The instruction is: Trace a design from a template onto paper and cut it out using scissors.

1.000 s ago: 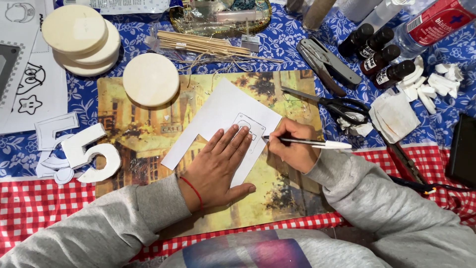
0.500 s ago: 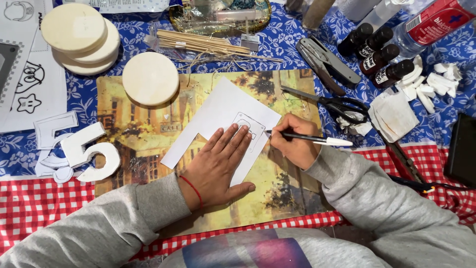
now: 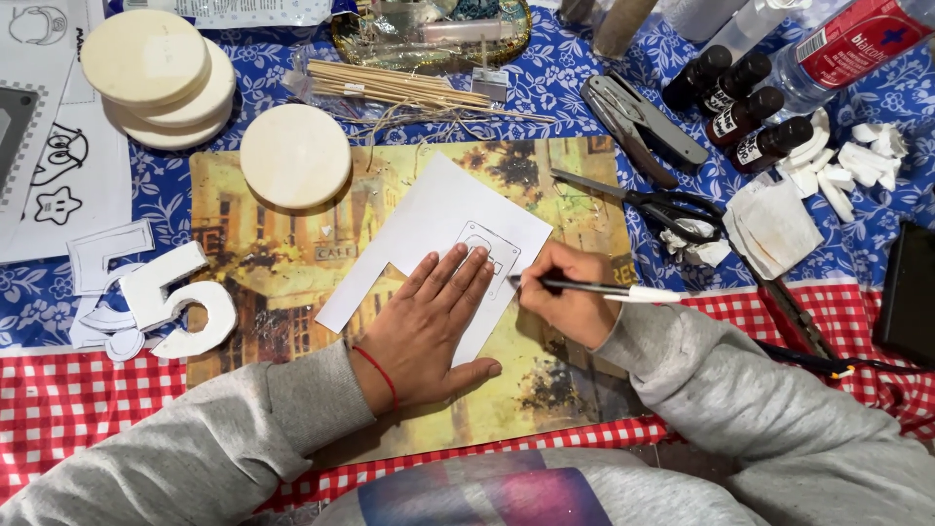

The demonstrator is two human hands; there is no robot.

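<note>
Blue floral cloth covers the table, a red checked strip along its near edge. Yellow picture mat lies centred, bearing white paper sheet. Left hand lies flat with fingers spread, pinning the sheet. Right hand is closed around a slim craft knife, tip at a drawn outline. Oval tray at the far edge holds clear packets. Four dark bottles stand clustered right, beside scissors.
</note>
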